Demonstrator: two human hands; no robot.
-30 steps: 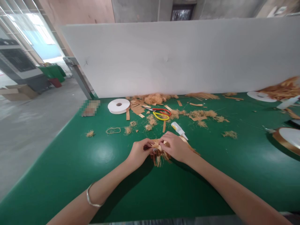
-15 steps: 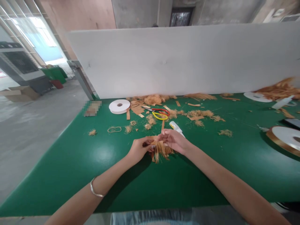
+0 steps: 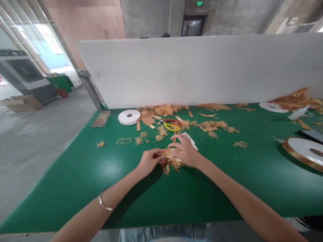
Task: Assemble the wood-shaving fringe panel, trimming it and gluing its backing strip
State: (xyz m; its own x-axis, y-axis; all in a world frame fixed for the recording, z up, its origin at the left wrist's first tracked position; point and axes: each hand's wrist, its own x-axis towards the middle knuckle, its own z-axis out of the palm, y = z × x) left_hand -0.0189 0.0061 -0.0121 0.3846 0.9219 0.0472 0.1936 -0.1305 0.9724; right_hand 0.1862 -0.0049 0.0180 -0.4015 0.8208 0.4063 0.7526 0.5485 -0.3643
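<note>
A small bundle of tan ribbon strips with frayed ends (image 3: 171,162) lies on the green table (image 3: 75,181) between my hands. My left hand (image 3: 149,160) is closed and pinches the bundle's left end. My right hand (image 3: 185,151) rests over the bundle's right side with its fingers curled and partly spread; the thumb and forefinger reach forward. Just beyond the right hand lies a white glue bottle (image 3: 192,140), mostly hidden by it.
Red and yellow scissors (image 3: 171,123), a white tape roll (image 3: 129,117) and heaps of tan ribbon scraps (image 3: 164,109) lie toward the white partition board (image 3: 202,70). A gold-edged ribbon reel (image 3: 304,149) sits at the right, with another white reel (image 3: 271,107) and more strips beyond it.
My right hand has let go of its pinch and its fingers have spread over the bundle. The left hand keeps its hold. The camera has tilted up slightly.
</note>
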